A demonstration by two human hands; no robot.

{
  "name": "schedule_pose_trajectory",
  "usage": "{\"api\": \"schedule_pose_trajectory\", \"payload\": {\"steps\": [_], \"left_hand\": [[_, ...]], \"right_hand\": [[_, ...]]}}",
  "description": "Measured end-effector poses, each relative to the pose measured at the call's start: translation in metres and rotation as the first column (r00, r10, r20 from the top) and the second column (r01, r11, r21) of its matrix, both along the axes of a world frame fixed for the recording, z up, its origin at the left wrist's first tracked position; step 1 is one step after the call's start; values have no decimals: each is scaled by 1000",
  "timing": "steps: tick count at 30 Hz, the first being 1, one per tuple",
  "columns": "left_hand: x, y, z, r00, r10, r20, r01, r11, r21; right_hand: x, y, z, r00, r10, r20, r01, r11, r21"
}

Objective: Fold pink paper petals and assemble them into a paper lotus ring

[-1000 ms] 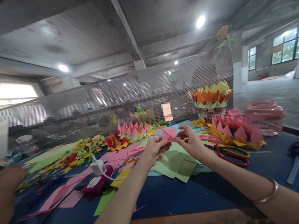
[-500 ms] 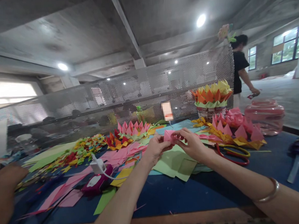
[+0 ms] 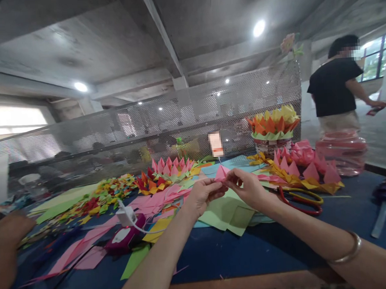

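A small pink folded paper (image 3: pixel 222 173) with a pointed top is pinched between my two hands near the middle of the view. My left hand (image 3: pixel 201 194) grips its lower left side, thumb and fingers pressed together. On the lower right side, my right hand (image 3: pixel 245 185) holds it with thumb and forefinger. Light green paper sheets (image 3: pixel 228 208) lie on the blue table below my hands. Behind stands a row of pink paper petals (image 3: pixel 173 165).
Red and yellow scissors handles (image 3: pixel 304 200), a purple power block (image 3: pixel 126 235), a clear pink jar (image 3: pixel 342 154) and a layered paper lotus (image 3: pixel 274 123) surround the work. Another person's hand (image 3: pixel 8 241) is at the left. A person (image 3: pixel 336 86) stands beyond the table.
The pink paper now shows a pointed, peaked shape instead of a flatter square, and my fingers have shifted on it. The person in black has moved right.
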State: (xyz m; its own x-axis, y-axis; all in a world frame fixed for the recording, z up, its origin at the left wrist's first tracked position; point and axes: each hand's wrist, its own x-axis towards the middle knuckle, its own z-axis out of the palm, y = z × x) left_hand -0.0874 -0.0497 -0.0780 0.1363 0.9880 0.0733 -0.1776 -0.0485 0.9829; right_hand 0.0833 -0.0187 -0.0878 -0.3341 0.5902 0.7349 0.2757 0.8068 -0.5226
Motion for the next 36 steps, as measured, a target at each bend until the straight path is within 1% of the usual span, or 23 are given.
{"api": "schedule_pose_trajectory", "payload": {"steps": [3,9,18,25,30,36], "left_hand": [[-1,0,0,999,-11,30,11,1000,-15],[-1,0,1,998,-15,53,16,1000,-1],[2,-5,10,999,5,44,-4,1000,-22],[2,-7,13,999,-14,44,15,999,-30],[2,-6,11,999,1,42,1,1000,-30],[0,-5,9,999,-3,47,5,999,-33]], "right_hand": [[1,-3,2,1000,0,-1,0,1000,8],[1,-5,5,1000,-1,26,1,1000,25],[2,-4,4,996,77,-53,-78,997,-3],[1,-2,3,985,138,-107,-136,990,22],[1,-3,4,990,126,-68,-123,991,55],[2,-3,4,998,65,-15,-63,992,106]]}}
